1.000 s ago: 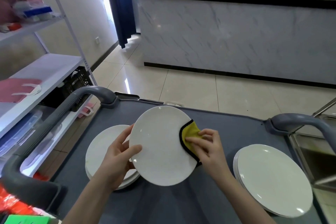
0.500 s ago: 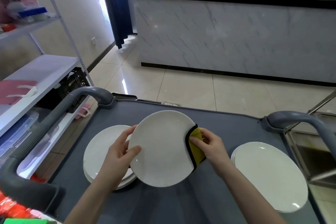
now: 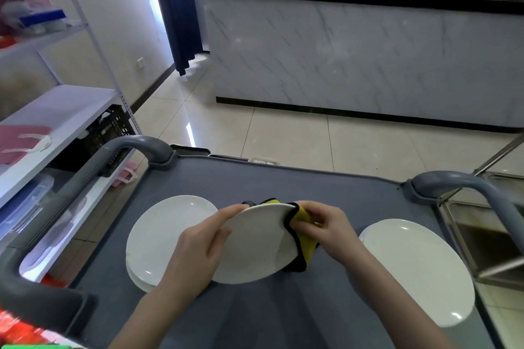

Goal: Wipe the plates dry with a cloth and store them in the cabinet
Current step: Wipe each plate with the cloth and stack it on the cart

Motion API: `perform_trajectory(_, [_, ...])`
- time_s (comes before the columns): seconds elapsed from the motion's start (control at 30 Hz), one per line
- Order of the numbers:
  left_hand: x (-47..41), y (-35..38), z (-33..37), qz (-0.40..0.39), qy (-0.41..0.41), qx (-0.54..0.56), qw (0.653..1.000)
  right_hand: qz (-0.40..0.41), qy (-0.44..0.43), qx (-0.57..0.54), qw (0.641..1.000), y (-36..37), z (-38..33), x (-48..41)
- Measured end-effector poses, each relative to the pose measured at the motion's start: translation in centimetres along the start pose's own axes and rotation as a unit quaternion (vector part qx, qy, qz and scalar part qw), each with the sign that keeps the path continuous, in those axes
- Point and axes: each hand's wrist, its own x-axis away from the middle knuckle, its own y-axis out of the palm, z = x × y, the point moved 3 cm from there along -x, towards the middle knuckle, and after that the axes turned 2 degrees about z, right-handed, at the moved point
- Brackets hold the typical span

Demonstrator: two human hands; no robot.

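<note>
I hold a white plate point(image 3: 256, 246) tilted above the grey cart top point(image 3: 326, 195). My left hand point(image 3: 198, 252) grips its left rim, thumb on the face and fingers behind. My right hand point(image 3: 326, 227) pinches a yellow cloth with black edging point(image 3: 304, 238) folded over the plate's right rim; part of the cloth shows behind the top edge. A stack of white plates point(image 3: 161, 232) lies at the left of the cart, partly hidden by my left hand. Another stack of white plates point(image 3: 416, 266) lies at the right.
Grey cart handles rise at the left point(image 3: 113, 156) and right point(image 3: 465, 184). A white shelf unit point(image 3: 56, 110) with a black crate point(image 3: 110, 127) stands to the left. A steel sink point(image 3: 493, 238) is at the right. A marble-fronted counter point(image 3: 354, 51) stands across the tiled floor.
The plate has tipped flatter and lower, its face turned more away from me. My right hand with the cloth slid from the face onto the right rim, wrapping round the edge.
</note>
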Motion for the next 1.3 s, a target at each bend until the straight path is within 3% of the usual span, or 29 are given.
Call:
perform_trajectory(0.1, [-0.3, -0.7, 0.1, 0.016, -0.003, 0.003, 1.000, -0.010, 0.047, -0.036, 0.998, -0.4, 1.2, 0.8])
perform_trajectory(0.23, [-1.2, -0.5, 0.6, -0.033, 0.003, -0.005, 0.999, 0.019, 0.010, -0.003, 1.000, -0.3, -0.3, 0.3])
perform_trajectory(0.37, [-2.1, 1.1, 1.7, -0.084, 0.028, -0.070, 0.994, 0.000, -0.090, 0.160, 0.983, 0.8, -3.1, -0.3])
perform_trajectory(0.47, [-2.9, 1.7, 1.7, -0.045, 0.006, -0.053, 0.998, 0.027, -0.132, 0.231, 0.964, 1.2, -3.5, -0.1])
perform_trajectory(0.67, [-2.2, 1.1, -2.2, 0.011, -0.112, 0.070, 0.991, 0.115, -0.041, 0.005, 0.993, -0.9, -1.2, 1.0])
perform_trajectory(0.77, [-2.0, 1.1, -3.1, 0.032, -0.145, 0.115, 0.982, 0.110, -0.010, -0.024, 0.994, -1.7, -0.7, 0.8])
perform_trajectory(0.87, [-2.6, 1.2, -2.3, 0.037, -0.105, 0.039, 0.993, 0.092, -0.006, 0.033, 0.995, -1.9, -1.2, 0.6])
perform_trajectory(0.97, [-3.4, 1.2, 0.0, 0.030, 0.019, -0.087, 0.996, 0.080, -0.036, 0.117, 0.989, -1.3, -2.3, 0.6])
perform_trajectory(1.03, [-3.9, 2.0, 1.8, 0.020, 0.106, -0.173, 0.979, 0.067, -0.086, 0.214, 0.971, 0.0, -3.0, 0.6])
perform_trajectory(1.1, [-4.2, 2.7, 2.9, 0.020, 0.130, -0.201, 0.971, 0.069, -0.123, 0.292, 0.946, 1.1, -3.4, 0.7])
perform_trajectory(1.2, [-4.4, 2.5, 2.5, 0.041, 0.067, -0.130, 0.988, 0.095, -0.107, 0.235, 0.961, 0.8, -3.1, 0.9])
perform_trajectory(1.3, [-3.8, 1.8, -0.2, 0.030, -0.023, -0.011, 0.999, 0.124, -0.084, 0.107, 0.983, -0.4, -2.4, 1.5])
